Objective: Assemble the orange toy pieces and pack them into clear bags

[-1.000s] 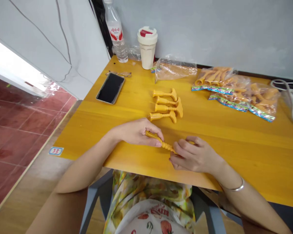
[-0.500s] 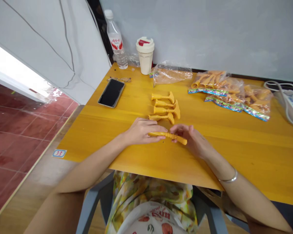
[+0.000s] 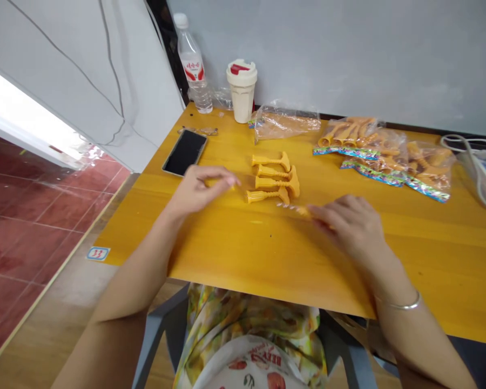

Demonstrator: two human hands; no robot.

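Observation:
My left hand is closed above the table, left of the hammer-shaped pieces, pinching a yellow part that is mostly hidden. My right hand grips the head end of another yellow part, whose light, twisted shaft points left and is blurred by motion. Between and beyond the hands, several orange-yellow hammer-shaped pieces lie in a stack of rows, heads to the right.
A phone lies at the left. Behind stand a water bottle and a white cup, beside an open plastic bag. Bags of orange pieces and a white cable are at the right.
The yellow piece both hands held together has come apart. My left hand has moved left and up with one part, my right hand to the right with the twisted-shaft part.

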